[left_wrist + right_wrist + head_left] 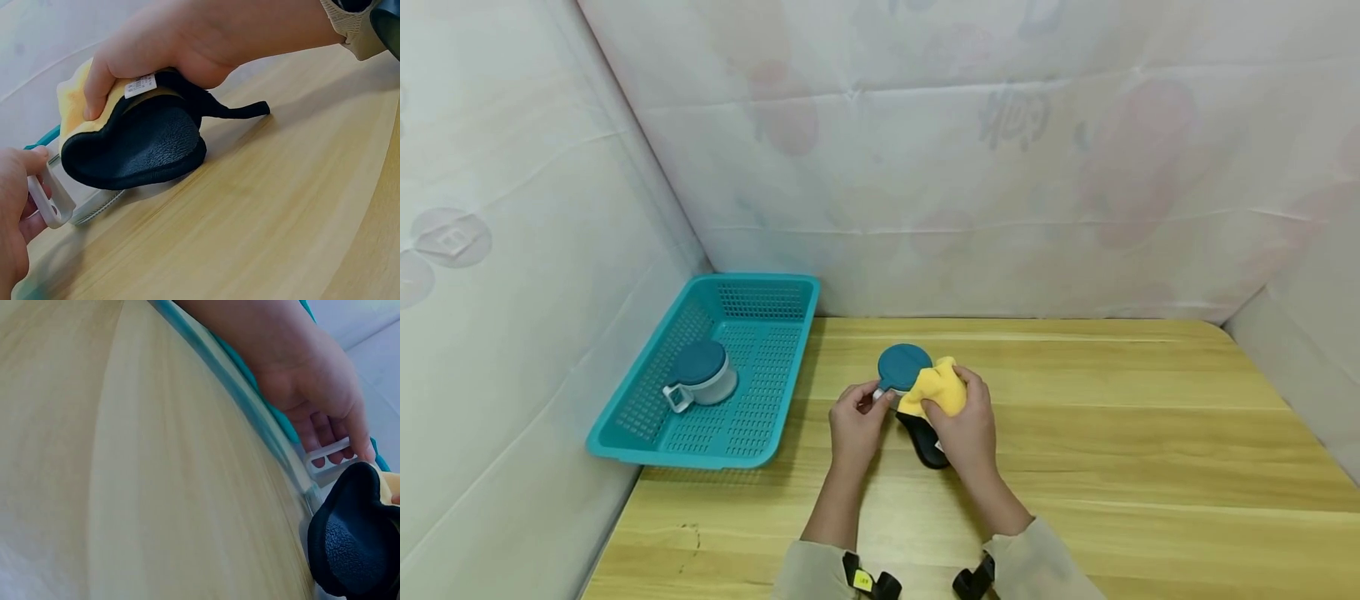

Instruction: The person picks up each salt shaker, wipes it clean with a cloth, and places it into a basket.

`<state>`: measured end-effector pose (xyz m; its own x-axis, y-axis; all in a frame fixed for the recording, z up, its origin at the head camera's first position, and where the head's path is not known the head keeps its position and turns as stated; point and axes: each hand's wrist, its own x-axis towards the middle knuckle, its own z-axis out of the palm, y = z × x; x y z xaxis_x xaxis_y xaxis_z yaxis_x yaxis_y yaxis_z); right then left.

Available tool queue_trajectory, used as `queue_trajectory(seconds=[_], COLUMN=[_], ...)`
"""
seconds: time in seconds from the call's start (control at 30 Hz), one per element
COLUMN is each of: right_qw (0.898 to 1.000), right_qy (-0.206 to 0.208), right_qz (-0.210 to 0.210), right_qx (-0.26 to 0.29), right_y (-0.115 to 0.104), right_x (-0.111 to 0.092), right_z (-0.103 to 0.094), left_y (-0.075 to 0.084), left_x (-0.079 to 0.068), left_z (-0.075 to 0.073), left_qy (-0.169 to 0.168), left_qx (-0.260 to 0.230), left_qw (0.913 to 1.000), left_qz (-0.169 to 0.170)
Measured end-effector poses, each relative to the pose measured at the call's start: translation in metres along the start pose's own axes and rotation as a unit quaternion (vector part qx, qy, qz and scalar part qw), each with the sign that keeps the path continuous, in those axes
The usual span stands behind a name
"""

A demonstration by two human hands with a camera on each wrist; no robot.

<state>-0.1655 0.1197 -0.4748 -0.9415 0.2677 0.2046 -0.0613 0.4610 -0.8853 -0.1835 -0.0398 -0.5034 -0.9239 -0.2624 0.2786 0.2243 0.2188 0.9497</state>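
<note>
- Your left hand (856, 421) pinches the white handle (322, 452) of the near blue-lidded container (904, 367), its fingers curled through the loop.
- Your right hand (966, 425) grasps the bunched yellow cloth (942, 390), thumb on one side and fingers on the other; the cloth's black backing (137, 144) faces down toward you.
- The near container is upright between your hands, at the worktop (1112, 467), with its lid (898, 358) on. You hold the cloth up to its right side, but the exact line of contact is hidden.
- To your left, a matching container (707, 383) sits in the teal basket (700, 458), also upright and lidded, its handle turned toward you.
- Judging by this layout, you are partway along: one container is in the basket, while the near one is outside it and in your grasp.
- What seems left is the cloth work on the near container, which looks unfinished while you have both hands on it. You cannot tell from these views how much of its surface is done, nor whether the basket one has had the cloth.
</note>
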Motion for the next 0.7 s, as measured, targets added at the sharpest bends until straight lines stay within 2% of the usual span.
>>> queue_trajectory(seconds=[0.2,0.47,0.7], right_qw=[1.0,0.998,0.998], right_qy=[0.003,-0.014,-0.011], right_qz=[0.02,0.051,0.06], right_qx=[0.012,0.022,0.027], right_y=[0.005,0.009,0.013], right_x=[0.008,0.019,0.027], right_z=[-0.004,-0.012,-0.021], left_y=[0.0,0.001,0.0], left_x=[0.002,0.004,0.004], left_z=[-0.001,-0.004,-0.006], left_qy=[-0.016,-0.036,-0.048], left_qx=[0.009,0.013,0.028], left_qw=[0.9998,0.999,0.9984], left_qz=[-0.009,-0.022,-0.013])
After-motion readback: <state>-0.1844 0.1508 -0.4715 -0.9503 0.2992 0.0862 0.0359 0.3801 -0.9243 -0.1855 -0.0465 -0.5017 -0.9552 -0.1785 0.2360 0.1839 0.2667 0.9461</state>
